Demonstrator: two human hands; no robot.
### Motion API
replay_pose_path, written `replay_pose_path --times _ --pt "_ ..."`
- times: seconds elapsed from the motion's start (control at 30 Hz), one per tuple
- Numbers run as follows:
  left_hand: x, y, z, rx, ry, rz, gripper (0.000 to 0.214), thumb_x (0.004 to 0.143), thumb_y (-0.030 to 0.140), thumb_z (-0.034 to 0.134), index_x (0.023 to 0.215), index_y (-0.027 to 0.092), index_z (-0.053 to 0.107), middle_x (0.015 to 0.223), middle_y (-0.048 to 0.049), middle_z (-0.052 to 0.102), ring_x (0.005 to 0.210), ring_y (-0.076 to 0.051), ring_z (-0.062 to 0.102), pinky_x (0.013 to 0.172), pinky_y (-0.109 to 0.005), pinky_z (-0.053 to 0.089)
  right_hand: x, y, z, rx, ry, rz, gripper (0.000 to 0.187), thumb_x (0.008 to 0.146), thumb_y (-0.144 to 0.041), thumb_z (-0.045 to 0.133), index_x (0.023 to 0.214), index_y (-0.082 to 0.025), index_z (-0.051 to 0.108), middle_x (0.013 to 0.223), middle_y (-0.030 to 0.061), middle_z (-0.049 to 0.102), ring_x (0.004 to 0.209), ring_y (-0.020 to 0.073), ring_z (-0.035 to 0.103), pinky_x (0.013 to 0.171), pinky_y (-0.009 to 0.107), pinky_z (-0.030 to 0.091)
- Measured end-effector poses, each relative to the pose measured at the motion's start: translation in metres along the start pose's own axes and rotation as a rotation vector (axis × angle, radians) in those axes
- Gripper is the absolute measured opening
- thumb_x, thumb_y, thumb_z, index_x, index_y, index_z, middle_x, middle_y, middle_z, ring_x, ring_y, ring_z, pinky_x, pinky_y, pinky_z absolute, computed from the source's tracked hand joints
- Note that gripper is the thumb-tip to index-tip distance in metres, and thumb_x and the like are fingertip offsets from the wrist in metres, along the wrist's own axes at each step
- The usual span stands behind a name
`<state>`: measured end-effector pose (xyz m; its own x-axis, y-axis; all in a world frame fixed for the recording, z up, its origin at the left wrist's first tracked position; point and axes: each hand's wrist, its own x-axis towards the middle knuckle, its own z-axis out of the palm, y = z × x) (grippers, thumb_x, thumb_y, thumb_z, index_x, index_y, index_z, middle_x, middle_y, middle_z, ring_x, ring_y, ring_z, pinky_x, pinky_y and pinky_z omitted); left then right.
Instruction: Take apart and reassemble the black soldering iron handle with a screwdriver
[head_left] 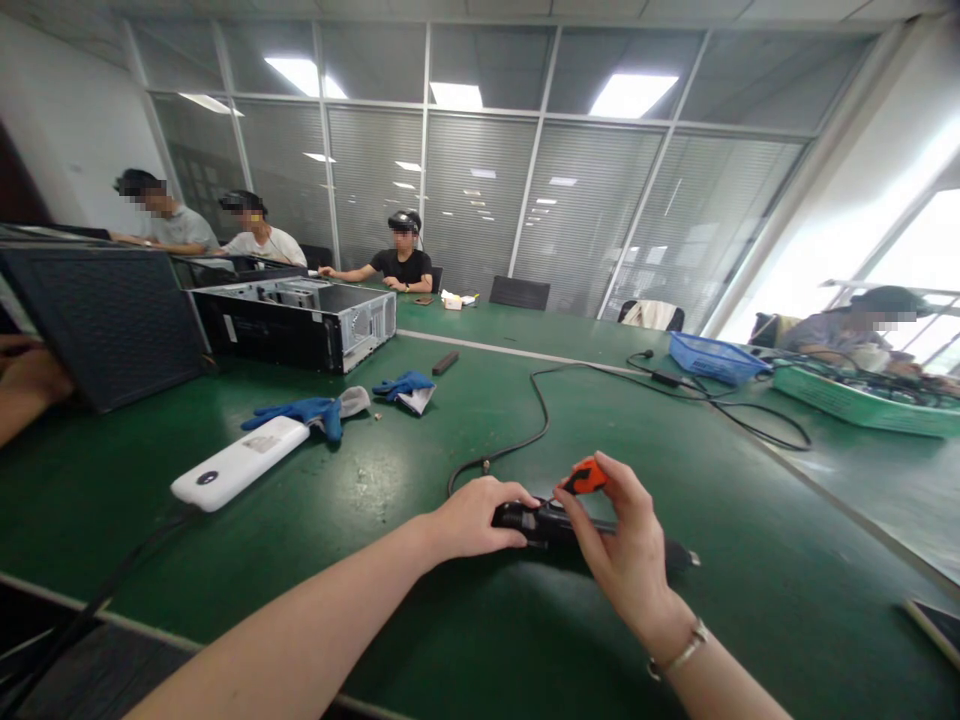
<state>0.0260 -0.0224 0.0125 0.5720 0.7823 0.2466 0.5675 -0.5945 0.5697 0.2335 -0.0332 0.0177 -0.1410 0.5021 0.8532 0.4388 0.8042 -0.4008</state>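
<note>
A black electric screwdriver point(564, 527), long-bodied with a metal tip at its right end, lies across the green table in front of me. My left hand point(480, 515) is closed around its left end, near where the cord comes out. My right hand point(626, 540) pinches a small screwdriver point(587, 476) with an orange and black handle. Its thin shank slants down to the left onto the top of the black body, close to my left fingers. Whether the point sits in a screw is too small to tell. My right palm partly covers the tool's right half.
A white power bank point(244, 465) and blue gloves point(405, 388) lie left. Behind are a dark bar point(445, 363) and an open computer case point(300, 325). The cord point(541, 410) loops toward blue point(716, 358) and green baskets point(862, 400). Several people sit around the table.
</note>
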Motion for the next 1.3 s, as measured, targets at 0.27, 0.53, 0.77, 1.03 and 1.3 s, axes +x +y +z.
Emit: replay_pose_path --times 0.27,0.53,0.77,1.03,1.3 --pt "0.0004 0.0002 -0.0002 0.008 -0.002 -0.010 0.046 0.076 0.031 0.076 0.119 0.026 0.062 0.110 -0.0024 0.069 0.101 -0.024 0.063 0.091 -0.032 0.043 0.0002 -0.0036 -0.0008 0.084 -0.070 0.007 0.060 0.088 -0.014 0.059 0.142 -0.026 0.033 0.124 0.0132 0.058 0.104 0.0234 0.066 0.090 0.048 0.056" --pt "0.0003 0.0011 -0.0009 0.010 -0.004 -0.018 0.046 0.075 0.031 0.076 0.119 0.026 0.062 0.111 -0.0028 0.068 0.102 -0.023 0.062 0.092 -0.032 0.043 -0.0009 -0.0027 -0.0014 0.129 -0.093 0.004 0.059 0.091 -0.008 0.052 0.143 -0.027 0.032 0.121 0.0114 0.060 0.103 0.0218 0.067 0.087 0.045 0.058" --pt "0.0005 0.0017 -0.0016 0.009 -0.013 -0.006 0.046 0.076 0.031 0.075 0.119 0.026 0.062 0.111 -0.0031 0.068 0.102 -0.024 0.062 0.092 -0.033 0.043 0.0011 -0.0029 -0.0039 -0.024 -0.020 -0.100 0.055 0.085 -0.009 0.062 0.134 -0.029 0.045 0.106 0.0065 0.064 0.092 0.0206 0.067 0.079 0.040 0.059" --pt "-0.0005 0.0023 -0.0010 0.017 -0.006 -0.024 0.045 0.075 0.032 0.075 0.118 0.026 0.062 0.110 -0.0033 0.068 0.102 -0.024 0.062 0.091 -0.033 0.043 0.0022 -0.0047 -0.0030 -0.047 -0.044 -0.071 0.057 0.086 -0.017 0.063 0.138 -0.027 0.041 0.117 0.0113 0.061 0.099 0.0241 0.067 0.082 0.044 0.059" --pt "-0.0010 0.0004 -0.0004 0.015 -0.006 -0.017 0.047 0.075 0.031 0.076 0.120 0.026 0.061 0.111 -0.0040 0.068 0.101 -0.025 0.062 0.091 -0.033 0.044 0.0013 -0.0056 -0.0037 0.021 -0.124 -0.068 0.061 0.091 -0.010 0.051 0.146 -0.025 0.028 0.122 0.0125 0.060 0.102 0.0228 0.067 0.086 0.045 0.057"
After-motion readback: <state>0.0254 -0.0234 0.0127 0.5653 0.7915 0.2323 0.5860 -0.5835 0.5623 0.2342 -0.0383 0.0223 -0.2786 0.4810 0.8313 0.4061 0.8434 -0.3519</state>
